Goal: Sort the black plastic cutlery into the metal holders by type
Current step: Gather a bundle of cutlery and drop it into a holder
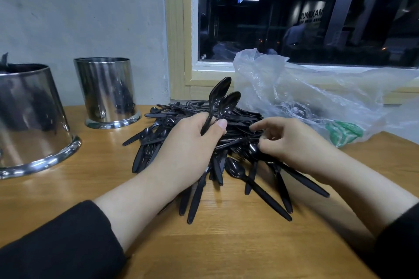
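Note:
A heap of black plastic cutlery (240,165), with spoons, forks and knives mixed, lies on the wooden table in front of me. My left hand (190,149) grips two black spoons (223,103) by their handles, bowls pointing up over the heap. My right hand (292,142) rests on the right side of the heap, its thumb and fingers pinching a spoon (254,149) in the pile. Two shiny metal holders stand at the left: a near one (29,120) with dark cutlery showing at its rim, and a farther one (108,93) by the wall.
A crumpled clear plastic bag (317,97) with green print lies behind and right of the heap, under the window sill (213,70). Bare table (226,244) stretches between my forearms and the front edge. The wall is close behind the holders.

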Available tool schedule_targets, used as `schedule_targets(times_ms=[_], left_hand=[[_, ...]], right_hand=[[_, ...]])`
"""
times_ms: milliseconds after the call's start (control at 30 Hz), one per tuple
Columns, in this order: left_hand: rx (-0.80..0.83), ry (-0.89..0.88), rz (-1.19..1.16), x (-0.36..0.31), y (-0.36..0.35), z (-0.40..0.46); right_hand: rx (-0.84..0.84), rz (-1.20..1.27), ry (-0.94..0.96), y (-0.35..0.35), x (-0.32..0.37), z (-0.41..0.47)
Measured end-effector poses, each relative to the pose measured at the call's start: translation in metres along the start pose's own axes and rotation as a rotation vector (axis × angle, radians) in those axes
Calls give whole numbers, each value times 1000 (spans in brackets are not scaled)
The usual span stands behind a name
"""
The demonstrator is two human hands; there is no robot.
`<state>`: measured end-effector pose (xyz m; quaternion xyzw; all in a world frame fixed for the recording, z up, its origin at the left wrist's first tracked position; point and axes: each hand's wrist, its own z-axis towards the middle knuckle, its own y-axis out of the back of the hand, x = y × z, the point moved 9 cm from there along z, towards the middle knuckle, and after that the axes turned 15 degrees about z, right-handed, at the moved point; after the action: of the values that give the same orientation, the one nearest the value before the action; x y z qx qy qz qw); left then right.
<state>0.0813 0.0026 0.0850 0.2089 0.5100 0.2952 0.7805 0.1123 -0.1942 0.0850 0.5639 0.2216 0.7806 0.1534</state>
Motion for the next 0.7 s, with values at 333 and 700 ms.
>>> schedule_targets(times_ms=[333,700], left_hand=[[114,5,-112,-7,-9,-6],[220,49,-279,-16,-28,-12]], right_hand=[[-80,324,129,10,26,-10],[-311,504,219,4,25,-13]])
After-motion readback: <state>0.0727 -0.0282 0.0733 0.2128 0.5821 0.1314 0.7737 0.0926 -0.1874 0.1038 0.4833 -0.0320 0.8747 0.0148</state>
